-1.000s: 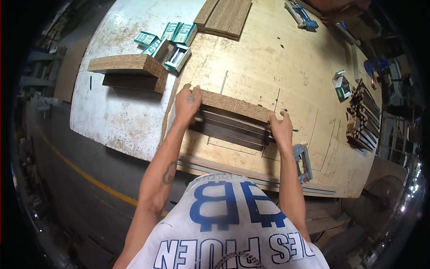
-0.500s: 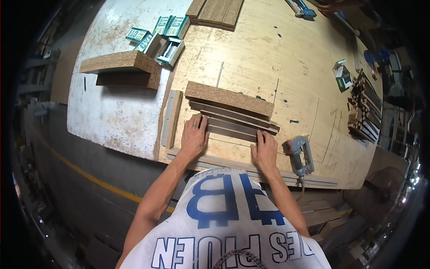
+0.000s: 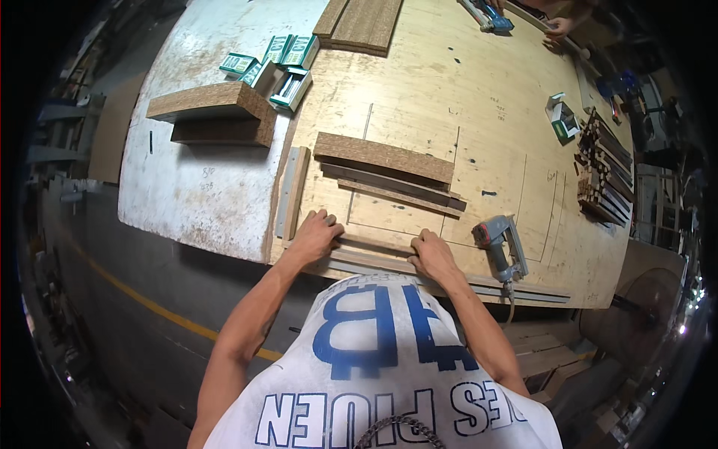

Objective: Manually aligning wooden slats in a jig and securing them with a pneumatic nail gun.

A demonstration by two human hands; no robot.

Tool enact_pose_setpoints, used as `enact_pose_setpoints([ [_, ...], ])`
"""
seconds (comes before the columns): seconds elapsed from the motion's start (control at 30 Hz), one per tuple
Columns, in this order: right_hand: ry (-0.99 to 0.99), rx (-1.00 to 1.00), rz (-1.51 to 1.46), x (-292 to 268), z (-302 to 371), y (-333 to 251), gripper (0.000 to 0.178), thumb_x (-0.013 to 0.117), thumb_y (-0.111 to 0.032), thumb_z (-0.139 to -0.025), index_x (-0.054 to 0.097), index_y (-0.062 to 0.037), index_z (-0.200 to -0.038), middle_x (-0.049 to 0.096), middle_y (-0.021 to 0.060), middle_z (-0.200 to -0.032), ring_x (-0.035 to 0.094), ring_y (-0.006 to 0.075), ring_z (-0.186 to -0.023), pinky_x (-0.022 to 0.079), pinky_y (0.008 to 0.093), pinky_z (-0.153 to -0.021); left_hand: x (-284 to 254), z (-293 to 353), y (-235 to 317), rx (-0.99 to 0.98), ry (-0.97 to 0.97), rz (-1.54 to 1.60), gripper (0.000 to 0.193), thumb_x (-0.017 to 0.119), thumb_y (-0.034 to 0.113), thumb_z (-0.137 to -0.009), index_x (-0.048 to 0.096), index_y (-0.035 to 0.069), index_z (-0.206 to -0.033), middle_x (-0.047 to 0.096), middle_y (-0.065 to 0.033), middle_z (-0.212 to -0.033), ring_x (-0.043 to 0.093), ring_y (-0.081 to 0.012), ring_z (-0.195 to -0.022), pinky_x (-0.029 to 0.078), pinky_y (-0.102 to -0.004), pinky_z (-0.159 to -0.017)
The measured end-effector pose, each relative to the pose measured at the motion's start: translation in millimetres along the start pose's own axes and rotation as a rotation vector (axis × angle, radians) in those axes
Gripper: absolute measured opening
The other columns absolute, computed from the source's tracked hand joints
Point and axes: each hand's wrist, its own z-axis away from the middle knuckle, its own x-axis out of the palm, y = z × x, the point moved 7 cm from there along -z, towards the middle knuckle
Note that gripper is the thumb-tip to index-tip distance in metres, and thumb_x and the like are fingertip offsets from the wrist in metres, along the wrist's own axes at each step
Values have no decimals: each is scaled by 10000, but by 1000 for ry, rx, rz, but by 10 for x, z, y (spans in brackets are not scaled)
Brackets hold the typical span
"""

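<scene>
Left hand: grip pinching the left end of a strip; fingers curled.
Right hand: grip pinching the same strip near its right end.
Strip, one: dark face, light edge; lengthwise between the hands, just beside the rail. Whether strip and rail touch cannot be told.
Rail, one: long, along the near edge of the worktop, close to the person's shirt.
Stop, one: short, at the left, running away from the near edge; left hand just beside its near end.
Board, one: brown, beyond the hands, with dark strips along its near side; a stretch of pencil-lined plywood lies between these and the held strip.
Nail gun, one: grey, right of the right hand and apart from it, hose over the near edge.
Left side: white panel bearing brown blocks and green-and-white boxes.
Right edge: pile of narrow pieces. Wide plywood spans from board to pile beyond the nail gun.
</scene>
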Motion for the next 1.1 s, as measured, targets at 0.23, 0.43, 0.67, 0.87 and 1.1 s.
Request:
enact_pose_setpoints([
  [0.23,-212,86,-124,2,-34,-132,280,697,-247,-910,695,-18,-1073,716,240,-963,678,429,-971,524,512,-847,38,127,-242,33,-34,68,370,722,400,-892,707,63,-1043,705,-150,-973,660,-365,-975,511,-469,-840],
  [0.43,-66,39,-158,37,23,-184,261,677,-262,-934,721,-48,-1077,714,230,-977,678,436,-944,526,522,-818,-187,17,-275,-7,-10,364,412,685,444,-918,722,57,-1054,725,-192,-949,691,-409,-921,530,-485,-771],
  [0.67,284,-169,106,-38,96,-309,189,641,-230,-950,734,-73,-994,648,170,-983,633,419,-892,488,529,-789,-102,97,-90,69,108,109,386,693,402,-929,754,23,-971,662,-147,-1022,592,-345,-1049,490,-432,-937],
  [0.87,279,251,-205,-80,5,237,239,624,-189,-939,688,-4,-1076,660,204,-1045,600,414,-1042,453,526,-904,-77,97,-62,-72,81,245,352,677,325,-956,712,-14,-1045,642,-207,-1087,594,-397,-1065,500,-459,-918],
  [1.1,712,652,-387,-305,57,1074,653,635,-224,-949,397,106,-1461,604,316,-1296,613,426,-1198,465,459,-1048,-157,-332,-385,-360,746,420,568,666,191,-919,492,-136,-1350,541,-363,-1309,534,-521,-1182,462,-489,-1030],
])
